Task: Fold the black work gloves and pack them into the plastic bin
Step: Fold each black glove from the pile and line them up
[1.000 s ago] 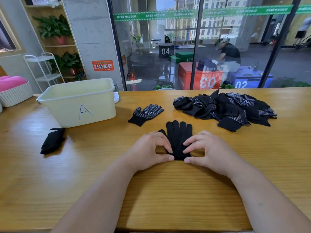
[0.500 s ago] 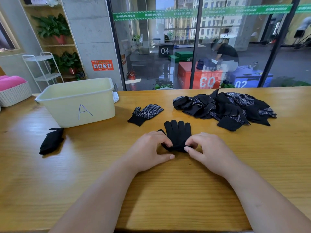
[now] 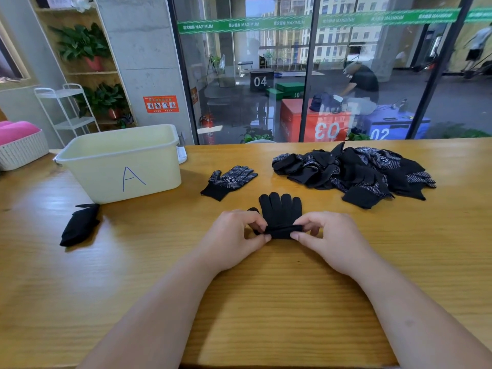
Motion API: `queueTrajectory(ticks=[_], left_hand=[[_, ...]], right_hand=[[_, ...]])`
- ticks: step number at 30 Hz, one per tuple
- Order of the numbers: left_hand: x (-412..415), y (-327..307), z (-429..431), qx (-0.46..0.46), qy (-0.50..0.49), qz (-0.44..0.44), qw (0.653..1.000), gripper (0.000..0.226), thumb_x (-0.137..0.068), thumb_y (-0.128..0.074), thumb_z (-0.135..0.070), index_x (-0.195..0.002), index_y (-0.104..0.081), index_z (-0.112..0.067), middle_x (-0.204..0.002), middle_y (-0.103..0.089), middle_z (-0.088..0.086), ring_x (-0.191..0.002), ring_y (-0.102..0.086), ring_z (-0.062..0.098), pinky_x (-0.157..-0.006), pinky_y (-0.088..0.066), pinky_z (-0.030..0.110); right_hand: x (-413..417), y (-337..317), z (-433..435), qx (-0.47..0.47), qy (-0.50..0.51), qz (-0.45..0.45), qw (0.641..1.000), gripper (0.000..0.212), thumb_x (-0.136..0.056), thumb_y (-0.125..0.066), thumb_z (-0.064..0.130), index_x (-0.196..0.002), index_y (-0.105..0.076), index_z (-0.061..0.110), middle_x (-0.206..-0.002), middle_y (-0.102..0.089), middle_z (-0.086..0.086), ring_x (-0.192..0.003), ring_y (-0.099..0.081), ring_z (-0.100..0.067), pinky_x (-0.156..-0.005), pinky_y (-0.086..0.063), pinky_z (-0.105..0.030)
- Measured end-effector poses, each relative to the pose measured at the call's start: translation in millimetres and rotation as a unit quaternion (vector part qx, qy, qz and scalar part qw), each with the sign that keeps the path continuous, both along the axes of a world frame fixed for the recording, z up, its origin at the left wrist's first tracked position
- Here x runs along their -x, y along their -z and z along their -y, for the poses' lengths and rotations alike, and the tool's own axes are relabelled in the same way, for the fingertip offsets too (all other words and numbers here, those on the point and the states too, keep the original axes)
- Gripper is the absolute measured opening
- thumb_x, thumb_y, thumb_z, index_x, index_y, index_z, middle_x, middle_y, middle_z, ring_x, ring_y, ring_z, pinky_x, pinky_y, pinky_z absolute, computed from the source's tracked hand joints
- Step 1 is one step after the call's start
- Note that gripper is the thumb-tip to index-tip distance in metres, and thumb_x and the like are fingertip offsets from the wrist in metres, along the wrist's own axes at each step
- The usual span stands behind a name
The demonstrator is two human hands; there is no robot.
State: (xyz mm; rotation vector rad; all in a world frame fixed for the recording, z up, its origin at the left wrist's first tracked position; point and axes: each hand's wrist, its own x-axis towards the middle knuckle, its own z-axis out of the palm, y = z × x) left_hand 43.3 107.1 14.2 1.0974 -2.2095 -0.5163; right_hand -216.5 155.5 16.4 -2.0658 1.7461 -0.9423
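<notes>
Since a second back, when the glove [image 3: 281,210] lay flat and full length under both palms, its cuff end has come up off the tabletop [image 3: 159,267] and turned over toward the fingers. It now makes a thick band across the near edge. My left hand [image 3: 234,237] pinches the left end of that band between thumb and forefinger, and my right hand [image 3: 328,235] pinches the right end the same way. Both are clamped on cloth, other fingers curled loose. The glove's four fingers point away from me, flat on the wood, thumb tip peeking out at the left.

Reading: first fold begun, not finished. The band needs carrying on over the fingers before it holds as a bundle.

Plastic bin [image 3: 93,179], marked A, stands well to the left and back; I cannot see inside it. One folded bundle [image 3: 80,225] lies in front of it on the wood, not yet packed. A dotted glove [image 3: 230,181] lies apart, between bin and heap. The heap of gloves [image 3: 354,174] at right is untouched, so most of the work remains.
</notes>
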Motion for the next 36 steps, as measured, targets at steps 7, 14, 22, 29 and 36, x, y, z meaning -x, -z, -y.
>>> queueTrajectory(ticks=[7,14,22,29,36], left_hand=[[5,-4,-3,-0.073,-0.037,-0.047,0.996,0.015,-0.093,-0.082,-0.041,-0.096,-0.069,-0.034,-0.086,-0.077,-0.022,-0.079,-0.067,-0.002,-0.072,-0.046,0.017],[13,3,-4,-0.028,-0.089,-0.018,0.995,0.026,-0.092,-0.08,-0.038,-0.094,-0.054,-0.036,-0.082,-0.073,-0.017,-0.077,-0.063,0.001,-0.066,-0.046,0.02],[17,7,2,0.152,-0.06,0.08,0.983,0.008,-0.096,-0.077,-0.032,-0.104,-0.078,-0.033,-0.107,-0.059,-0.019,-0.103,-0.049,0.009,-0.093,-0.047,0.032],[17,9,1,0.196,-0.043,0.14,0.97,0.022,-0.105,-0.061,-0.04,-0.115,-0.08,-0.036,-0.116,-0.071,-0.024,-0.114,-0.052,0.006,-0.089,-0.037,0.027],[6,7,6,0.148,-0.013,0.156,0.977,0.035,-0.097,-0.067,-0.055,-0.128,-0.073,-0.04,-0.127,-0.068,-0.025,-0.122,-0.051,0.003,-0.105,-0.048,0.038]], right_hand=[[-4,3,4,-0.031,0.025,0.075,0.996,0.021,-0.092,-0.081,0.043,-0.107,-0.068,0.047,-0.087,-0.074,0.033,-0.08,-0.065,0.002,-0.07,-0.047,-0.022],[-13,8,5,-0.002,0.073,0.03,0.997,0.026,-0.09,-0.079,0.046,-0.106,-0.059,0.044,-0.082,-0.071,0.024,-0.068,-0.062,-0.002,-0.062,-0.05,-0.029],[-16,5,3,0.08,0.055,-0.121,0.988,0.006,-0.093,-0.077,0.041,-0.098,-0.076,0.042,-0.105,-0.06,0.027,-0.095,-0.051,-0.002,-0.073,-0.049,-0.029],[-19,2,1,0.085,0.056,-0.212,0.972,0.023,-0.104,-0.055,0.045,-0.11,-0.078,0.041,-0.111,-0.066,0.031,-0.101,-0.049,-0.001,-0.069,-0.047,-0.023],[-9,1,2,0.041,0.014,-0.199,0.979,0.038,-0.093,-0.062,0.069,-0.122,-0.069,0.046,-0.122,-0.06,0.034,-0.109,-0.049,0.002,-0.084,-0.052,-0.028]])
